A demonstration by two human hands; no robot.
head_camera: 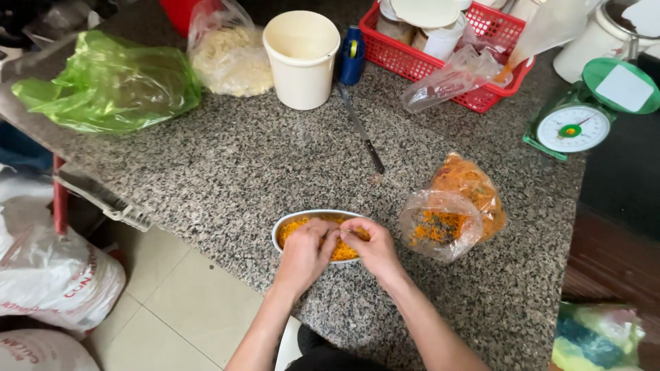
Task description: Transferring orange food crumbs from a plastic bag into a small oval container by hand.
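A small metal bowl [283, 227] full of orange shredded food [292, 228] sits near the front edge of the speckled granite counter [227, 165]. My left hand [306, 253] and my right hand [371, 247] are both over the bowl, fingertips meeting and pinched in the orange shreds. Just right of the bowl lie two clear plastic bags [450, 213] of the same orange food, the nearer one open toward me.
A knife [361, 130] lies mid-counter. Behind it stand a cream bucket [302, 58], a bag of pale noodles [227, 55], a green plastic bag [110, 86], a red basket [481, 31] of containers and a green kitchen scale [584, 113]. White sacks [48, 275] sit on the floor left.
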